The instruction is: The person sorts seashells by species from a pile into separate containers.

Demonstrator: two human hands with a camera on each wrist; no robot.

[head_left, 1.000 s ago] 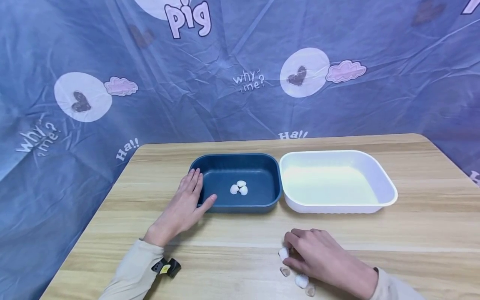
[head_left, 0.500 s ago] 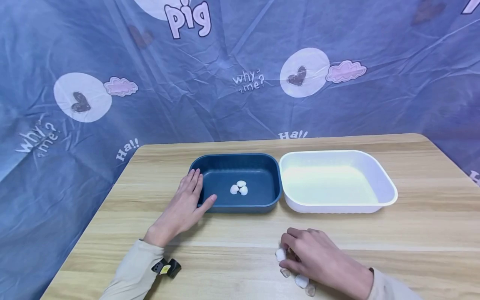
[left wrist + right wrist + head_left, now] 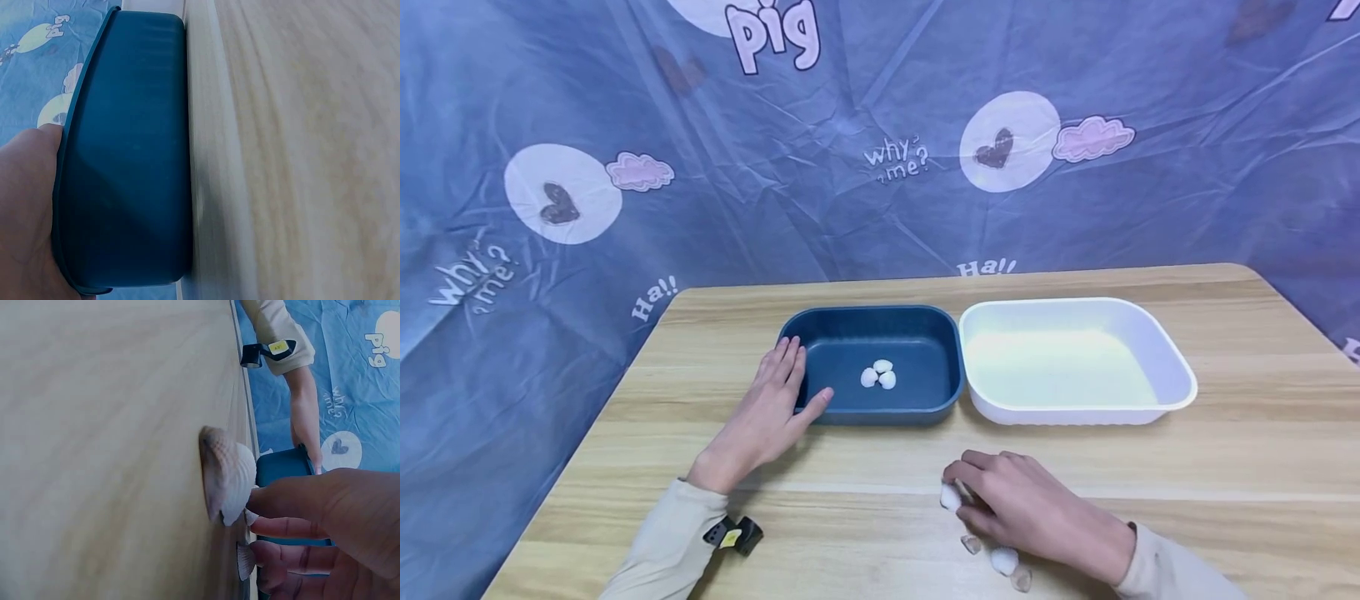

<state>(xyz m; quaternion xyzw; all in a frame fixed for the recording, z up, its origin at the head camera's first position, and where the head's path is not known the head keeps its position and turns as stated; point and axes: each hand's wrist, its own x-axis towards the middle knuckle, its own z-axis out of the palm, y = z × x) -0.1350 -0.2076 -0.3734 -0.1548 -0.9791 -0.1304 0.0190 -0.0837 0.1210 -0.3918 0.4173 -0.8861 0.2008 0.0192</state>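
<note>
Dark blue tray (image 3: 895, 417) stands on the wooden worktop (image 3: 850, 508), as the head view shows, and three white shells (image 3: 887, 380) lie close together on its floor. Just beside it, on the right, stands a white tray (image 3: 1075, 358). The left hand (image 3: 766, 412) rests on the left rim of the dark blue tray; its grip is wide, with straight fingers and the thumb spread apart. The right hand (image 3: 1030, 508) is low over the worktop, its grip narrow, holding a white shell (image 3: 951, 497) between thumb and fingers. Nearer to the person lie a small brownish shell (image 3: 972, 544), a second white shell (image 3: 1003, 561) and a paler brown shell (image 3: 1021, 578), in a slanting row.

In the left wrist view, the outer wall of the dark blue tray stands large, with the left hand against its rim.

In the right wrist view, two shells of this row overlap; I cannot tell if they touch.
</note>
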